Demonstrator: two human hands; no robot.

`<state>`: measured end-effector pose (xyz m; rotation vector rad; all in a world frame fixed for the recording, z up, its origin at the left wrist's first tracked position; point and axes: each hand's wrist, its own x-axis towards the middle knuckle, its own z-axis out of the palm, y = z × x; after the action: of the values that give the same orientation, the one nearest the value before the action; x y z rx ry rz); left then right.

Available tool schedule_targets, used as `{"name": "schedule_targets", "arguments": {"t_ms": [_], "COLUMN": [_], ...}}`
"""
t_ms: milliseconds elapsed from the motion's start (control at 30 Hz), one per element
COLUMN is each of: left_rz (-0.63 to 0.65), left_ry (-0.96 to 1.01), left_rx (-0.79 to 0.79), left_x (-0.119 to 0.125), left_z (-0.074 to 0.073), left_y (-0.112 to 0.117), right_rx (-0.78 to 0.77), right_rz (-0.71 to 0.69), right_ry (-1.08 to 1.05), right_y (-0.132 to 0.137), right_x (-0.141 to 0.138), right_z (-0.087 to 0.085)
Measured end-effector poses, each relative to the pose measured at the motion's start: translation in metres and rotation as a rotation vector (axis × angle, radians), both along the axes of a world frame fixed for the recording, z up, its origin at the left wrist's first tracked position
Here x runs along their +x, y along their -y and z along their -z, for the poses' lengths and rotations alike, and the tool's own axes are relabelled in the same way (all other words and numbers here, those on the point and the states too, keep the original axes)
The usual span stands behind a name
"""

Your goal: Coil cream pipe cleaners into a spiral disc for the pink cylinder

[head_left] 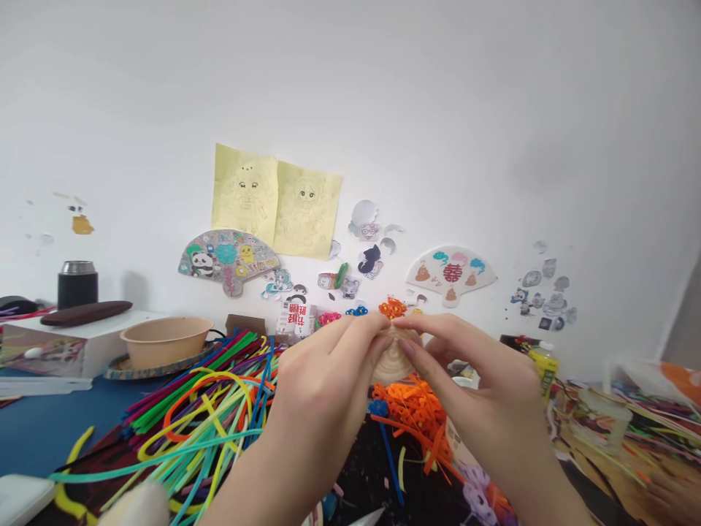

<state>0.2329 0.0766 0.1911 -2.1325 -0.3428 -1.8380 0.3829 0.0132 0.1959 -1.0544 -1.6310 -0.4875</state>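
Observation:
My left hand [323,380] and my right hand [482,383] meet in the middle of the view, fingers pinched on a small beige, ridged, shell-like piece [391,358]. An orange curly bit [393,307] sticks up just above my fingertips. Below the hands lies a heap of orange strips [416,413] on a dark table surface. To the left spreads a pile of long coloured plastic strips [213,402] in green, yellow, blue and pink.
A tan bowl [166,340] sits on a plate at the left, near a white box with a black flask [77,283]. A yellow glue bottle [545,365] and a clear cup [602,420] stand at the right. Drawings and paper fans hang on the wall.

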Motion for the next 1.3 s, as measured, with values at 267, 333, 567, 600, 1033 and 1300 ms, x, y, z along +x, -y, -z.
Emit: {"name": "schedule_targets", "arguments": {"t_ms": [267, 333, 567, 600, 1033, 1300], "left_rz": [-0.009, -0.012, 0.013, 0.017, 0.096, 0.107], "left_ry": [-0.002, 0.008, 0.041, 0.042, 0.068, 0.113], "left_rx": [-0.004, -0.008, -0.070, -0.082, -0.228, -0.206], "left_x": [0.000, 0.000, -0.003, -0.003, -0.012, -0.018], "left_z": [-0.001, -0.001, 0.000, 0.000, -0.008, -0.009], "left_y": [0.002, 0.000, -0.005, -0.006, -0.013, -0.015], "right_rx": [-0.044, 0.006, 0.091, 0.085, 0.049, -0.014], "right_rz": [0.006, 0.049, 0.200, 0.210, 0.340, 0.435], "right_ry": [-0.118, -0.157, -0.095, -0.082, -0.001, 0.068], "right_y": [0.002, 0.002, 0.001, 0.001, -0.017, -0.030], "right_x": [-0.002, -0.002, 0.008, 0.008, 0.012, 0.018], "right_z": [-0.001, -0.001, -0.001, -0.001, 0.009, 0.018]}}
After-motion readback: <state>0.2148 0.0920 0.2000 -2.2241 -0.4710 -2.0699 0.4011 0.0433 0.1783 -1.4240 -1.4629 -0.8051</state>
